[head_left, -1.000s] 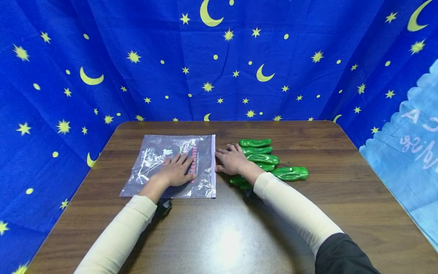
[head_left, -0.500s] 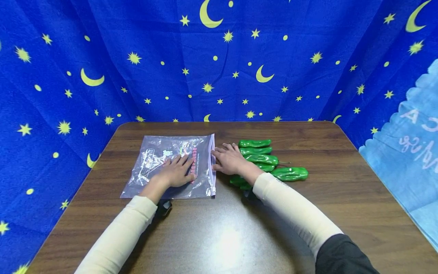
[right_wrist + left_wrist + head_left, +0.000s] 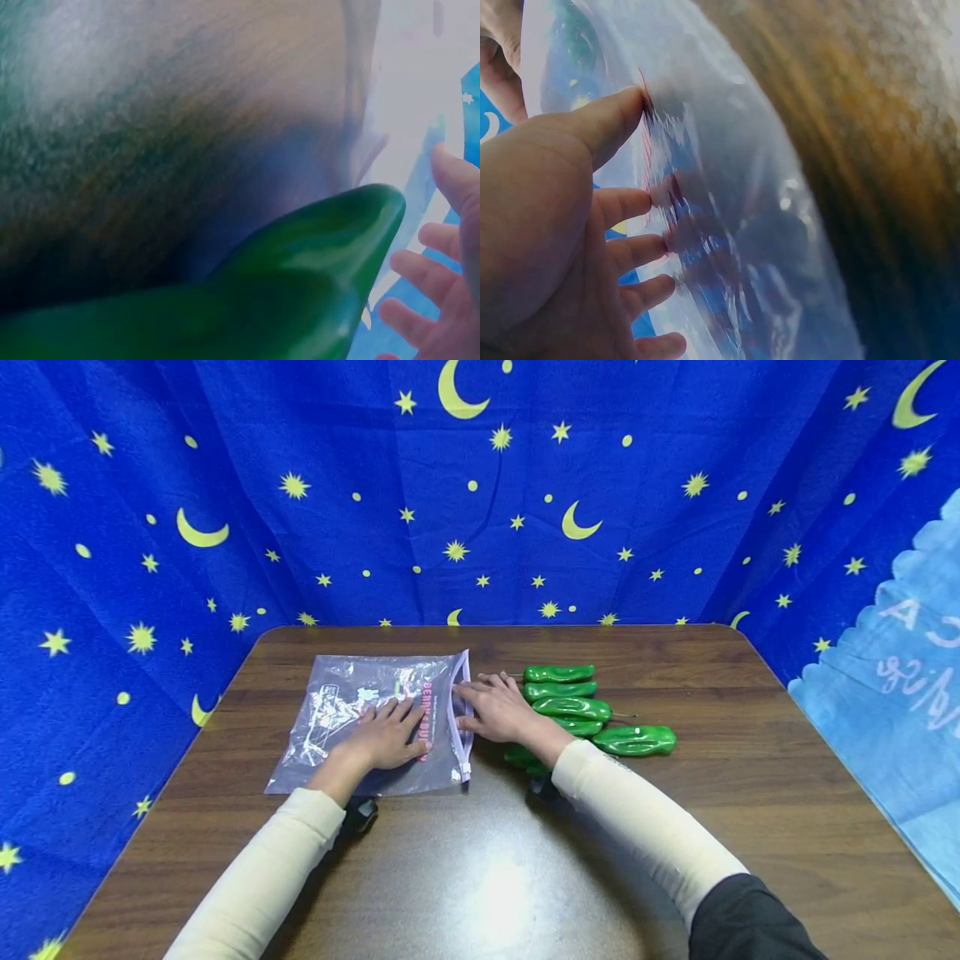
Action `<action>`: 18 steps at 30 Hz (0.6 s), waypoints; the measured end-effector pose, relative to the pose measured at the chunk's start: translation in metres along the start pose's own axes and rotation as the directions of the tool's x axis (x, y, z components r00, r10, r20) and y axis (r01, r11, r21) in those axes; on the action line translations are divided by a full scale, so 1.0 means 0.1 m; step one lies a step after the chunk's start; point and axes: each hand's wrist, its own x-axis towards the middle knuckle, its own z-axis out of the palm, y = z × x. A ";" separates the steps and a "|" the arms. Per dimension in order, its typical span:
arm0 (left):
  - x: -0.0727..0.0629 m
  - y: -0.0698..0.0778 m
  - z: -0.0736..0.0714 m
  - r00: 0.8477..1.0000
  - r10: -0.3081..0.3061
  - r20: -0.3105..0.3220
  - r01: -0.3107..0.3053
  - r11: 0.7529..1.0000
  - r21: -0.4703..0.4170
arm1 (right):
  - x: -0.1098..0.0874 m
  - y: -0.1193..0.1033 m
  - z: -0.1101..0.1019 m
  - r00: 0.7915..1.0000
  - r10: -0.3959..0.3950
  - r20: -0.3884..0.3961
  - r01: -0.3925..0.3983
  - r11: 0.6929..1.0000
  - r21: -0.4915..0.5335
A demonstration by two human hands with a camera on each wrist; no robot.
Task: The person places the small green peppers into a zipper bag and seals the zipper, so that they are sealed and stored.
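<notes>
A clear zip bag with pink lettering lies flat on the table in the head view. My left hand rests on it with fingers spread; in the left wrist view the fingertips press the plastic. My right hand is at the bag's lilac zip edge, fingers extended and touching the parted mouth. Several green peppers lie beside and partly behind the right hand. One pepper looms large in the right wrist view, close to the right hand's fingers; none is held.
The brown wooden table extends around the bag and peppers. A blue star-and-moon curtain stands behind it and at the sides, with a light blue cloth at the right. A black device shows at my left wrist.
My right hand has moved slightly left against the zip edge. The bag's mouth, flat and closed a second ago, now gapes and its edge has shifted left. My left hand stays put.
</notes>
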 end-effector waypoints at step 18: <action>-0.02 0.01 0.00 0.999 0.007 -0.033 -0.008 1.000 -0.014 | 0.03 -0.08 0.03 0.999 0.009 0.049 -0.016 0.990 0.139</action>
